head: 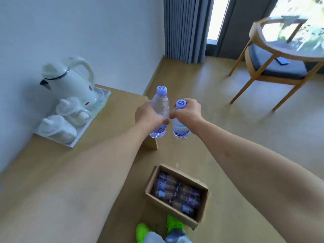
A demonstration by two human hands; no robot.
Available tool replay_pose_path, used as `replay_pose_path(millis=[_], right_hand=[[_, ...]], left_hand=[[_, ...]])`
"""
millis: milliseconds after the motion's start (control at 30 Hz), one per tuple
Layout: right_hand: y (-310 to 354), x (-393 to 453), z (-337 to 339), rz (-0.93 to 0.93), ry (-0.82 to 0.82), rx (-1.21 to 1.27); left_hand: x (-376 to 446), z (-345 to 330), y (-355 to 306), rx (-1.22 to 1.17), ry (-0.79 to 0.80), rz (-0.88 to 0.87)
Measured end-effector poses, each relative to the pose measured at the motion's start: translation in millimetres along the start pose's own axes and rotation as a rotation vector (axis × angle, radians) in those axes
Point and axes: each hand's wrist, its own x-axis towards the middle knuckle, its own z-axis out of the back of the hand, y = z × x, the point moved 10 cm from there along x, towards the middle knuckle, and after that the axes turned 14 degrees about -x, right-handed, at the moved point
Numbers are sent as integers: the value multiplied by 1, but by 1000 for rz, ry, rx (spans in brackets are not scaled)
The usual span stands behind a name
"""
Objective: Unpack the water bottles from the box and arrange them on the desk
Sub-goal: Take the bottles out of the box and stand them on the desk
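My left hand (149, 114) grips a clear water bottle (160, 102) with a pale purple cap around its middle, upright, in the air near the desk's right corner. My right hand (188, 111) holds a second, matching bottle (180, 128) by its upper part, close beside the first, out over the floor. Both bottles hang clear of the wooden desk (108, 123) on the left. An open cardboard box (203, 192) sits on the floor below, with several more bottles lying inside it.
A white tray (103, 100) at the desk's back left carries a white electric kettle (70, 81) and white cups (57, 128) against the wall. A wooden chair (273, 67) and round glass table (287, 37) stand at the far right. My green shoes (142, 228) are by the box.
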Motion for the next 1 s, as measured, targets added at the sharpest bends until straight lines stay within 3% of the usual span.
replay_pose_path(millis=[200, 433, 700, 1000], right_hand=[[119, -58, 3, 221, 63, -17], [227, -156, -52, 438, 148, -15], [313, -296, -184, 652, 341, -51], [342, -437, -353, 781, 637, -156]], left_hand=[[-48, 129, -30, -8, -180, -106], [-129, 278, 13, -31, -436, -95], [-249, 415, 156, -83, -657, 95], [-386, 498, 341, -69, -800, 380]])
